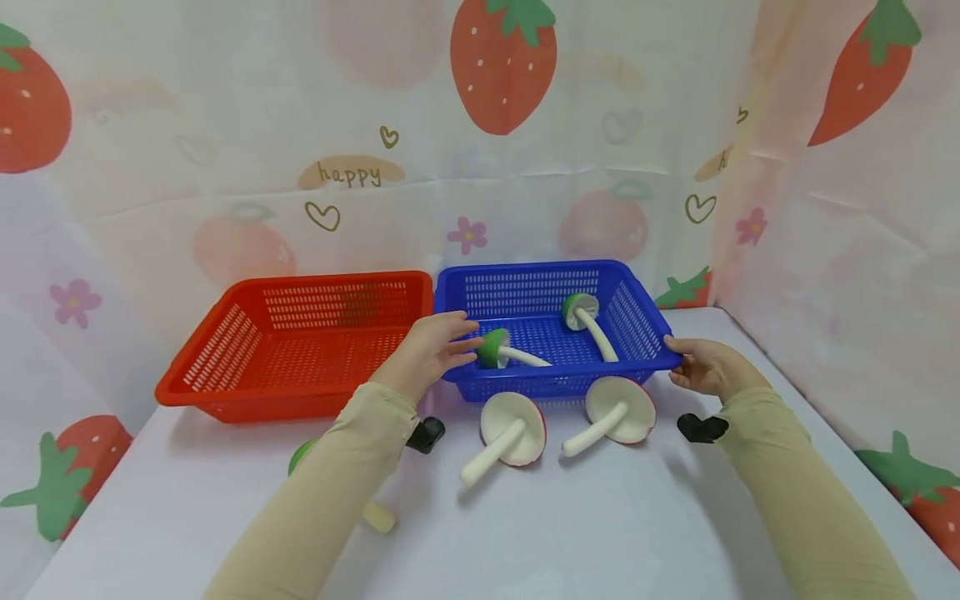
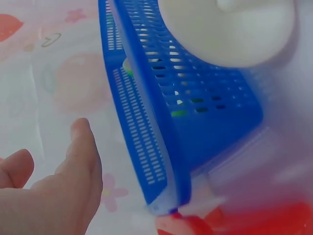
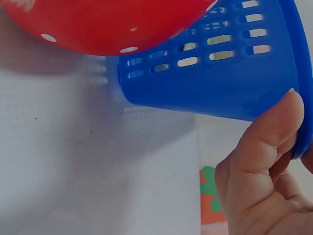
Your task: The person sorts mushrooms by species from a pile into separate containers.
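Observation:
At its right front corner, a blue plastic basket [image 1: 555, 387] has its rim pinched between the thumb and fingers of my right hand [image 1: 708, 367]. My left hand [image 1: 423, 352] is at the left front corner, fingers extended and holding nothing; the left wrist view shows them apart from the rim. Inside the basket lie two green-capped toy mushrooms, one [image 1: 492, 350] at the left front and another [image 1: 581, 312] toward the back right. Two red-capped toy mushrooms, a left one [image 1: 525, 442] and a right one [image 1: 636, 408], lie in front with white undersides showing.
A red basket [image 1: 255, 408] stands left of the blue one. Under my left sleeve, another green-capped mushroom [image 1: 378, 517] is partly hidden on the white table [image 1: 570, 533]. Fruit-printed cloth [image 1: 360, 242] hangs behind and at the right.

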### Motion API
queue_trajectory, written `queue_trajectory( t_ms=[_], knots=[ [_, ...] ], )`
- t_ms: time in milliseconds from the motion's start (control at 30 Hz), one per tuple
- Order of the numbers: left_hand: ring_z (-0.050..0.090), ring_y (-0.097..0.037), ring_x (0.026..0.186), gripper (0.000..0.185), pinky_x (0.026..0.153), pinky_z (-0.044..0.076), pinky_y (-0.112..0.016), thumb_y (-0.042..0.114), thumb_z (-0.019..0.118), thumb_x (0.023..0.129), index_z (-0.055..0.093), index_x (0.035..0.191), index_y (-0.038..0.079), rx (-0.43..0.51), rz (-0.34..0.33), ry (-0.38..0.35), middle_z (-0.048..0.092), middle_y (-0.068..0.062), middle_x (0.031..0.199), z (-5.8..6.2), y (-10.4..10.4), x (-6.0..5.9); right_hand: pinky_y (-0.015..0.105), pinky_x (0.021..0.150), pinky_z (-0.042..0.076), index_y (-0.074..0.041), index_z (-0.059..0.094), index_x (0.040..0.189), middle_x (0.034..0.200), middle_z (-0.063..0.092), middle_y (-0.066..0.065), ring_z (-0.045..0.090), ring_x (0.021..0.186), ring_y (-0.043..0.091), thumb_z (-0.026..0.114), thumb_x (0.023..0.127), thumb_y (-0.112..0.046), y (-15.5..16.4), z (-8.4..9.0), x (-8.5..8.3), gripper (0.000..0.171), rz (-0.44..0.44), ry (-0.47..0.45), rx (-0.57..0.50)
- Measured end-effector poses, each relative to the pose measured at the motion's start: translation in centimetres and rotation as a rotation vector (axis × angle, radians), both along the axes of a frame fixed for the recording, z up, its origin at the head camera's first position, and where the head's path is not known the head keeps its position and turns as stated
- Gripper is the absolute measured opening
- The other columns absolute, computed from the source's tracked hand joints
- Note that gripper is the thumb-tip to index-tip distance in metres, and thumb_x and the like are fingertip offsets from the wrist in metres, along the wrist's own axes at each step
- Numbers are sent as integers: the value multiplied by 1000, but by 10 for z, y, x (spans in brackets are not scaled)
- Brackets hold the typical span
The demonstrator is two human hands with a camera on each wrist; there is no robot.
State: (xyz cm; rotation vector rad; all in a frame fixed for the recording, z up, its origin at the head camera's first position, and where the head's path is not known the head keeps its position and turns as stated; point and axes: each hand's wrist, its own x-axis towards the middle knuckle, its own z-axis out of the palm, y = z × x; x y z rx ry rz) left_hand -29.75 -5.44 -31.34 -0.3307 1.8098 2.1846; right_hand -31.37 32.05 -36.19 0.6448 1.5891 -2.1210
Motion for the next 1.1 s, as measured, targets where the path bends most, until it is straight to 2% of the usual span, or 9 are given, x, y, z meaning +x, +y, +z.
queue_trajectory(
  t_ms=[267, 500, 933, 1100],
  knots=[
    [51, -31, 126, 49, 105, 41, -41, 10, 49, 102, 36, 150, 7, -10, -10, 12, 47, -15, 144, -4, -20, 14, 22, 60, 54, -8, 44, 106, 73, 59, 3, 51, 65, 12, 53, 99, -21, -1, 1, 1, 18, 7, 2, 5],
    [49, -31, 128, 52, 105, 41, -41, 12, 50, 102, 33, 151, 7, -22, -33, 54, 44, -15, 145, -3, -41, 29, 22, 60, 54, -8, 43, 107, 74, 57, 3, 50, 65, 12, 52, 100, -22, -2, 1, 1, 18, 10, 5, 20],
    [47, -34, 130, 54, 107, 39, -41, 12, 48, 102, 29, 152, 4, 5, -56, 81, 40, -17, 148, -5, -80, 54, 23, 59, 53, -9, 45, 106, 73, 56, 3, 51, 65, 13, 54, 99, -22, -2, 1, -1, 18, -6, -9, 18],
    [54, -31, 123, 53, 106, 40, -42, 13, 48, 103, 29, 152, 3, -9, -71, 110, 38, -19, 149, -7, -93, 63, 22, 58, 53, -8, 46, 100, 72, 56, 3, 51, 63, 12, 52, 100, -22, -1, 0, 0, 16, 21, 14, 25]
  ],
)
